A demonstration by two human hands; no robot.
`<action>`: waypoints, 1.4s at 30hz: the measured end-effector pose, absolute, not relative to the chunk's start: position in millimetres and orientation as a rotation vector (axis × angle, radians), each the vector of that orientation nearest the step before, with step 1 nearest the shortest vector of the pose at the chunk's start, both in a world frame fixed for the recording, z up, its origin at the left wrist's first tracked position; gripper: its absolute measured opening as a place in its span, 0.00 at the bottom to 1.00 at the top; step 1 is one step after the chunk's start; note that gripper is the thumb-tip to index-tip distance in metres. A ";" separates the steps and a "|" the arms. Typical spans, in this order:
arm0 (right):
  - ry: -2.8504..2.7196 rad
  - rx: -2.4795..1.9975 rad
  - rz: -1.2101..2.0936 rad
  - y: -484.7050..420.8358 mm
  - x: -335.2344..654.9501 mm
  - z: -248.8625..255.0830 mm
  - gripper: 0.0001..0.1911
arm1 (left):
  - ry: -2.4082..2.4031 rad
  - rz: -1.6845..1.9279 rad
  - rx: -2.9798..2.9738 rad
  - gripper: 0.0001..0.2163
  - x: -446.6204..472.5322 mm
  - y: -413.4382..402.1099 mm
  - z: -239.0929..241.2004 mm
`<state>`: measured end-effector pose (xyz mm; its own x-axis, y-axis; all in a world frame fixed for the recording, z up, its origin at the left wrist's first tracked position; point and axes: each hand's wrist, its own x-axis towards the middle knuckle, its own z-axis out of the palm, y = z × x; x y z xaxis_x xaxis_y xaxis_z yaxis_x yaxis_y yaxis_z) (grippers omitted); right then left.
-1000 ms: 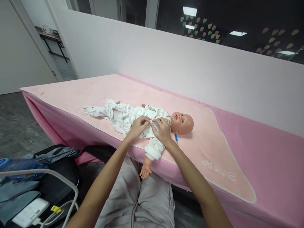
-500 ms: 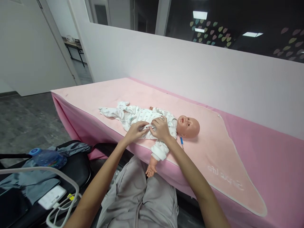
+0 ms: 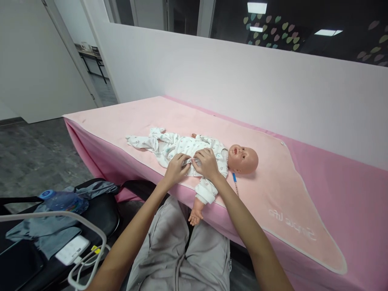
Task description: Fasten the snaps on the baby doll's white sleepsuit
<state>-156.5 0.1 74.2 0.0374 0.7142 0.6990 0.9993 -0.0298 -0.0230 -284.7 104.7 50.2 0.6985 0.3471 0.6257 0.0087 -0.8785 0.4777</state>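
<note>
A baby doll (image 3: 245, 159) lies on its back on the pink-covered table, head to the right. It wears a white printed baby outfit (image 3: 189, 144), whose legs stretch out flat to the left. My left hand (image 3: 177, 169) pinches the edge of the outfit at the doll's waist. Close beside it, my right hand (image 3: 206, 162) has its fingers closed on the same cloth edge, nearer the chest. A small pale bit of the garment shows between my fingertips; its detail is too small to make out. One doll arm (image 3: 196, 213) hangs over the table's near edge.
A thin blue-capped stick (image 3: 234, 180) lies by the doll's head on the pink mat (image 3: 291, 194). At left, a black chair (image 3: 103, 214) holds a water bottle (image 3: 63, 201), grey cloth, and a white power bank (image 3: 72, 249) with a cable (image 3: 91, 228). A white wall stands behind.
The view has shifted slightly. My hands stay on the outfit at the same spot, with the fingertips a little closer around the cloth edge. The doll lies as before.
</note>
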 end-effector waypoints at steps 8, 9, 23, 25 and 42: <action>-1.735 -1.818 -0.696 -0.1 -156.8 74.3 0.07 | 0.259 0.957 2.188 0.10 -289.8 111.3 53.3; -1.737 -1.816 -0.697 -0.2 -156.9 74.4 0.06 | 0.254 0.954 2.206 0.10 -289.7 111.1 53.0; -1.706 -1.815 -0.730 1.4 -158.2 71.0 0.06 | 0.350 1.040 2.575 0.07 -282.2 95.5 49.8; -1.705 -1.818 -0.744 1.9 -158.4 71.2 0.06 | 0.312 1.044 2.543 0.06 -282.6 97.8 48.8; -1.747 -1.850 -0.727 -0.9 -160.7 75.3 0.05 | 0.288 1.155 2.451 0.08 -286.7 98.4 49.9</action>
<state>-160.7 -0.9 75.3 0.0391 0.7368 0.6749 0.9981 -0.0607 0.0084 -286.7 98.4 49.9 0.6343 0.3537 0.6874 0.0101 -0.8929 0.4501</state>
